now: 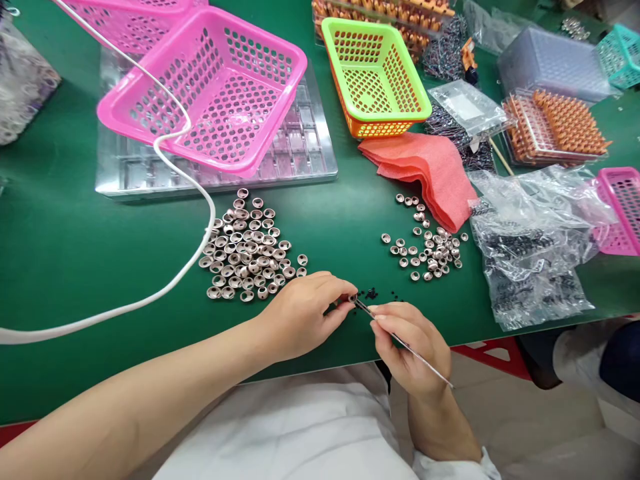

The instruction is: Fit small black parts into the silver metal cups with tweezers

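Note:
My left hand (315, 310) pinches a small metal ring-like part (353, 299) between thumb and fingertips, most of it covered by the fingers. In my right hand (413, 343) is a pair of thin metal tweezers (417, 355), their tips against that part. Tiny black pieces (371, 293) lie scattered on the table just behind the tips. To the left is a large heap of hollow metal parts (250, 253), each with a round opening. A smaller pile of similar metal parts (440, 253) lies at the right.
A pink basket (240, 120) rests on a clear plastic tray (320, 153), with a white cable (200, 193) running across. Behind are stacked green and orange baskets (425, 110) and a red cloth (430, 167). Clear bags (540, 267) and orange parts (575, 127) occupy the right side.

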A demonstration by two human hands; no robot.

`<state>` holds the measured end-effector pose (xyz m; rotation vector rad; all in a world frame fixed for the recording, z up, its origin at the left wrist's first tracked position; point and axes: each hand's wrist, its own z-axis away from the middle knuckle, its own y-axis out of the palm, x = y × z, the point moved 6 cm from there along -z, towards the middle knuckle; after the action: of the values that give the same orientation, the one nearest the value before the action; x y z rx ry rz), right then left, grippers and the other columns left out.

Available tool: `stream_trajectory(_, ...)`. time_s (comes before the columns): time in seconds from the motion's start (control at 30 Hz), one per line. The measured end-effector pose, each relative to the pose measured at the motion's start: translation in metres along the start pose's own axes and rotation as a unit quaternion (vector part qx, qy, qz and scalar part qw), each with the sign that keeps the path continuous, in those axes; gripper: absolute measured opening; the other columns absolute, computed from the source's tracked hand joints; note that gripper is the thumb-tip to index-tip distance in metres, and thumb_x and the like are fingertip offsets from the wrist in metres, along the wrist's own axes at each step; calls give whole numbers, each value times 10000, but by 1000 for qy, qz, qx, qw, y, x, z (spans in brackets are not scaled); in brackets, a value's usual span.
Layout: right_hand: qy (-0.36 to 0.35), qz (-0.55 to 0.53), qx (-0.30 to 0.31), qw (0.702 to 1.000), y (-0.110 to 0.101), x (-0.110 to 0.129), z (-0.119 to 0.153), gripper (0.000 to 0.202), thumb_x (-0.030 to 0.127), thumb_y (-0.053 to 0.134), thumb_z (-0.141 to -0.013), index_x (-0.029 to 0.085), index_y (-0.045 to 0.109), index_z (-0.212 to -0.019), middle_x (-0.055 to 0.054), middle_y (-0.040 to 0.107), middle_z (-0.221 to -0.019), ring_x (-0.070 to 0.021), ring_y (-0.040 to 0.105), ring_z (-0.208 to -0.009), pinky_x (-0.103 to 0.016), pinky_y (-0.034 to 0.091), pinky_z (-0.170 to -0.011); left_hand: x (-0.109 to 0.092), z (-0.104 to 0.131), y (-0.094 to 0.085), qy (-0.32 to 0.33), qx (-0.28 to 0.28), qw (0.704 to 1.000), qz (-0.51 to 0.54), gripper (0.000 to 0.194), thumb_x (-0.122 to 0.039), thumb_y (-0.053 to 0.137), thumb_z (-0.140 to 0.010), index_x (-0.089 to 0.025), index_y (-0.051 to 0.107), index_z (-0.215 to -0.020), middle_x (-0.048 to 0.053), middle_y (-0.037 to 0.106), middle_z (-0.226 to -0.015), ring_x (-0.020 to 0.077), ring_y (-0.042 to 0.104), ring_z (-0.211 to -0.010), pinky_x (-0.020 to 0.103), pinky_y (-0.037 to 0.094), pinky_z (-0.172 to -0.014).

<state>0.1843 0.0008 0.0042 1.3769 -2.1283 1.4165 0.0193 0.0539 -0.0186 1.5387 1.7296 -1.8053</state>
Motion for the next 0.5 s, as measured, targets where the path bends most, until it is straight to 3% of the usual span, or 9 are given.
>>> stream_trajectory(0.5, -26, 23, 20, 999, 3, 3, 2, 387, 36, 647, -873, 203, 606, -1220, -102, 745, -1059, -197, 723, -948, -354, 643, -761, 1, 0, -1, -7, -2, 1000, 7, 93, -149, 647, -916, -138, 698, -993, 19, 709, -771, 157, 660, -692, 270, 499, -662)
